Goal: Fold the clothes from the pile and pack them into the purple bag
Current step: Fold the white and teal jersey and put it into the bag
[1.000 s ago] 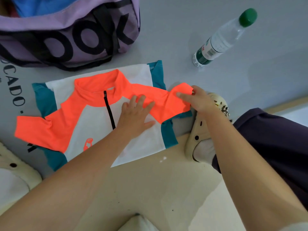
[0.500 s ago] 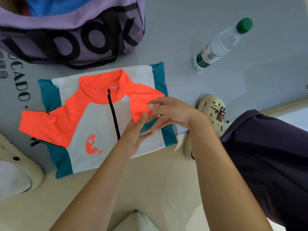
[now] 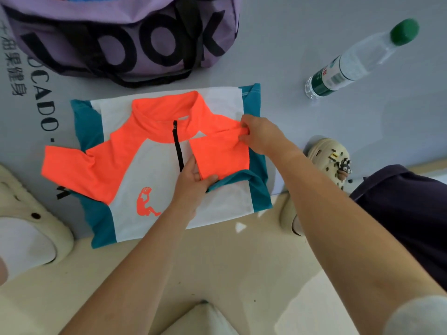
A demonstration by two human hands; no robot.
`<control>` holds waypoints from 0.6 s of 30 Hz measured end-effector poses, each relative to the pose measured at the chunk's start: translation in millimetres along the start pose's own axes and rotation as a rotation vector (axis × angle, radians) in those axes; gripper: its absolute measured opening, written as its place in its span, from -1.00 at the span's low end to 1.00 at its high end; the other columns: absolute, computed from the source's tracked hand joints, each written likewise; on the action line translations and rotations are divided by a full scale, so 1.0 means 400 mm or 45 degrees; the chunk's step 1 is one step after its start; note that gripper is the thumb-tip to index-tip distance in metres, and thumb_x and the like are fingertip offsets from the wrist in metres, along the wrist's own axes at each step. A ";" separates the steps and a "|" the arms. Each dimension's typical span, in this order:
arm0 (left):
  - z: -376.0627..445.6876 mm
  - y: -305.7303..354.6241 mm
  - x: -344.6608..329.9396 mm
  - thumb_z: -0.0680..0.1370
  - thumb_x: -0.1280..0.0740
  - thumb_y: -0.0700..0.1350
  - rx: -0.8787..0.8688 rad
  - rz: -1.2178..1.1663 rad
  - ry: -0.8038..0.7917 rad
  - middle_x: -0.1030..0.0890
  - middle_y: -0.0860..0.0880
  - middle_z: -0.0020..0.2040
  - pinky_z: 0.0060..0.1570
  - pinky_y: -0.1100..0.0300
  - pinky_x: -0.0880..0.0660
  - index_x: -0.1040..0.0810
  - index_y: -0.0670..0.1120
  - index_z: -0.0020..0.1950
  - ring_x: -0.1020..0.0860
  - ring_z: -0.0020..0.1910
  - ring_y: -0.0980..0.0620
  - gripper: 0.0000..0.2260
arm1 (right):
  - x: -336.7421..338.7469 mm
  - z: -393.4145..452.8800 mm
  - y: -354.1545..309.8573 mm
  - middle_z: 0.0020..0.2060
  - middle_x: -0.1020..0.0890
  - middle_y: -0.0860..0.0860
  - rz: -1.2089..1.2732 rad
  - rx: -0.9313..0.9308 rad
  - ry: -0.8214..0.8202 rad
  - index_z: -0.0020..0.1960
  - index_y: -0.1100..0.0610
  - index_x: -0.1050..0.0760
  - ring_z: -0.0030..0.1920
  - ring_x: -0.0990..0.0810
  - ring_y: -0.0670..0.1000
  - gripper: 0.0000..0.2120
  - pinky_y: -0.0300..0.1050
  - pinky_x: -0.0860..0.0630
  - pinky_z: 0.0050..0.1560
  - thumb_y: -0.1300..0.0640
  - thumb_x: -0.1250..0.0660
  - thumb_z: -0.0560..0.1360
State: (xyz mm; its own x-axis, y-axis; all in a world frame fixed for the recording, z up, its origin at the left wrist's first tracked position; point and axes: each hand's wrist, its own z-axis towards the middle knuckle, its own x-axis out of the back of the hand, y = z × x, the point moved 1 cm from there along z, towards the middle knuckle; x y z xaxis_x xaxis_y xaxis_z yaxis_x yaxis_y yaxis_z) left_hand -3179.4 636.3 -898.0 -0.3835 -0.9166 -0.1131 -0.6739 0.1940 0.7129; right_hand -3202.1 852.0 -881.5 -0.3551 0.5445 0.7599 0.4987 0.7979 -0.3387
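I'm mid-fold on the zip jersey point(image 3: 150, 170), lying just below the purple bag point(image 3: 125, 37). My right hand point(image 3: 260, 135) and left hand point(image 3: 193, 182) pinch its folded-in orange sleeve point(image 3: 220, 158). Next: flatten it, fold the other sleeve.

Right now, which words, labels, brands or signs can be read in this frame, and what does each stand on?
"OOK": large black letters on the purple bag, cut off at the left by a fold.
"CADO .": black print on the grey mat, its start hidden by the bag.
Chinese characters on the mat beside it: too blurred to read.
Label on the water bottle: too small to read.
The shirt bears only an orange figure logo, no words.
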 end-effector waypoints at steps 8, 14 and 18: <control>-0.017 0.001 0.024 0.49 -0.37 -0.38 -0.041 -0.001 0.101 -0.71 0.18 -0.08 -0.11 0.44 -0.49 -0.56 0.02 0.25 -0.64 -0.05 0.25 -0.57 | -0.092 -0.177 0.020 -0.31 -0.54 -0.04 0.443 -0.164 0.126 -0.16 0.08 -0.44 -0.29 -0.47 -0.02 -0.80 -0.08 -0.40 -0.23 0.08 -0.47 0.39; -0.006 0.008 0.048 0.53 -0.39 -0.14 0.065 0.192 0.267 -0.69 -0.10 -0.08 0.05 0.01 -0.53 -0.64 -0.01 -0.08 -0.61 -0.06 -0.09 -0.95 | -0.162 -0.262 0.041 -0.23 -0.57 0.01 -0.037 -0.200 -0.523 -0.21 0.14 -0.53 -0.13 -0.51 0.01 -0.83 -0.07 -0.49 -0.08 0.05 -0.42 0.43; -0.010 0.012 0.057 0.48 -0.42 -0.18 0.046 0.376 0.242 -0.67 -0.06 -0.06 0.03 0.06 -0.53 -0.58 -0.06 0.14 -0.63 -0.08 0.00 -0.76 | -0.148 -0.278 0.060 -0.31 -0.52 0.00 0.167 -0.397 -0.176 -0.21 0.14 -0.46 -0.27 -0.48 0.03 -0.71 -0.07 -0.41 -0.28 -0.06 -0.43 0.43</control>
State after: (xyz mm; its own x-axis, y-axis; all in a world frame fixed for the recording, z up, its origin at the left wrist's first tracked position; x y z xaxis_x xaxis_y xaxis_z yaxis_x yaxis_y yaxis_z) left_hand -3188.9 615.0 -894.6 -0.4435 -0.8670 0.2275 -0.5744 0.4697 0.6704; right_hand -3081.1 810.1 -873.0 -0.3649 0.6840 0.6317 0.7567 0.6132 -0.2268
